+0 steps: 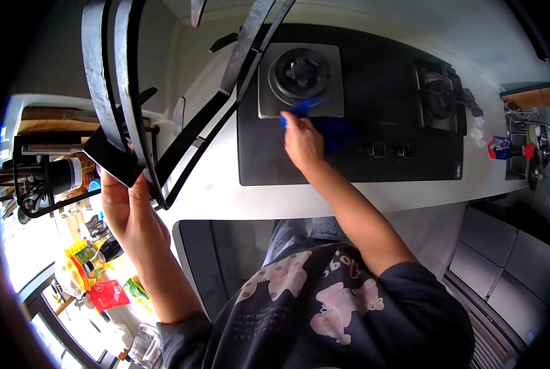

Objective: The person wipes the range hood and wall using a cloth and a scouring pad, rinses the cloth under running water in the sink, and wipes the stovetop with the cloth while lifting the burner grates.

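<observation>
My left hand (pixel 129 206) grips a black metal pan support (pixel 192 132) by one corner, holding it up to the left of the stove. Its long bars rise past the top edge of the view. In my right hand (pixel 302 142) is a blue cloth (pixel 333 130), smeared by motion, over the black gas hob (pixel 361 80). Just above that hand lies the left burner (pixel 301 72), uncovered on its square metal plate (pixel 267 98).
The right burner (pixel 440 98) carries its own pan support. Two knobs (pixel 378 149) sit near the hob's front. A sink with a tap (pixel 548 138) is at far right. On the left stand a black rack (pixel 44 212) with utensils and several packets, among them a red one (pixel 109 295).
</observation>
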Available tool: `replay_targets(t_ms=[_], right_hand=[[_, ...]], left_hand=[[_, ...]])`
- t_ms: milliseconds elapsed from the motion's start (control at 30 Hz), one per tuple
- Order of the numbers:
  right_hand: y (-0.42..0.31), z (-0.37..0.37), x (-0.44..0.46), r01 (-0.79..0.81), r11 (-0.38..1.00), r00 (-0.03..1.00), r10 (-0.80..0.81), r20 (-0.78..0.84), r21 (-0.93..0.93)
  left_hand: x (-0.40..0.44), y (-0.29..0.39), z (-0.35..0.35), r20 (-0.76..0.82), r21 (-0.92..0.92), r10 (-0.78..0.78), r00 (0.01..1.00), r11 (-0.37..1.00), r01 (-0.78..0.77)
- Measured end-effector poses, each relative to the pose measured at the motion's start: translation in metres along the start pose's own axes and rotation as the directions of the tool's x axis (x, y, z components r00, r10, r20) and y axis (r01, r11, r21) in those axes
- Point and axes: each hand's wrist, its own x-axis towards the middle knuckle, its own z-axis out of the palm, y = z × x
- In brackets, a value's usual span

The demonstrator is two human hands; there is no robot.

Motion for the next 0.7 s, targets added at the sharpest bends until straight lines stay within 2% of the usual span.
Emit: replay_targets(t_ms=[67,167,233,267,300,367,433,467,500,567,633,667,700], right_hand=[[0.000,0.014,0.006,0.176,0.984,0.984,-0.177,0.008,0.031],[0.025,-0.013,-0.005,0.193,0.978,0.981,-0.190,0.046,-0.076],[0.061,-0.030,-0.017,0.094,0.984,0.995,-0.099,-0.020,-0.154],[0.067,-0.044,-0.020,0.022,0.980,0.999,-0.027,-0.022,-0.200],[0.067,-0.052,-0.020,-0.007,0.980,0.997,-0.009,-0.082,-0.197],[0.066,-0.040,-0.016,0.066,0.984,0.988,-0.088,-0.126,-0.168],[0.047,-0.027,-0.009,0.061,0.994,0.996,-0.067,-0.064,-0.095],[0.033,-0.017,-0.004,0.100,0.991,0.994,-0.105,-0.043,-0.088],[0.027,0.003,0.000,0.188,0.982,0.979,-0.187,-0.086,0.001],[0.003,0.018,0.007,0.223,0.974,0.973,-0.221,-0.061,0.024],[-0.002,0.017,0.008,0.199,0.980,0.977,-0.201,0.076,0.028],[0.005,0.007,0.006,0.202,0.978,0.977,-0.205,0.061,0.059],[0.020,0.004,-0.002,0.125,0.992,0.988,-0.127,0.083,0.030]], left_hand=[[0.001,-0.004,-0.003,0.018,0.027,-0.014,1.000,1.000,0.014],[-0.001,-0.007,-0.007,0.027,0.052,-0.012,1.000,0.999,0.011],[0.000,-0.009,-0.005,0.012,0.021,-0.009,1.000,1.000,0.008],[0.002,-0.006,-0.002,0.027,-0.088,0.011,1.000,0.996,-0.008],[0.003,-0.006,-0.002,0.022,-0.085,-0.006,1.000,0.996,0.008],[0.005,-0.004,-0.005,0.049,-0.073,0.014,0.999,0.997,-0.010],[0.003,-0.005,-0.004,-0.005,-0.087,-0.002,1.000,0.996,0.002],[0.003,-0.003,-0.003,0.002,-0.088,0.004,1.000,0.996,-0.004],[0.002,-0.003,-0.002,0.007,-0.089,0.013,1.000,0.996,-0.012],[0.002,-0.006,-0.004,0.006,-0.045,0.000,1.000,0.999,0.000],[0.004,-0.006,-0.002,0.017,0.025,-0.018,1.000,1.000,0.017],[0.004,-0.006,-0.001,0.006,0.039,-0.026,1.000,0.999,0.026],[0.004,-0.006,0.000,-0.006,0.055,-0.033,0.999,0.998,0.034]])
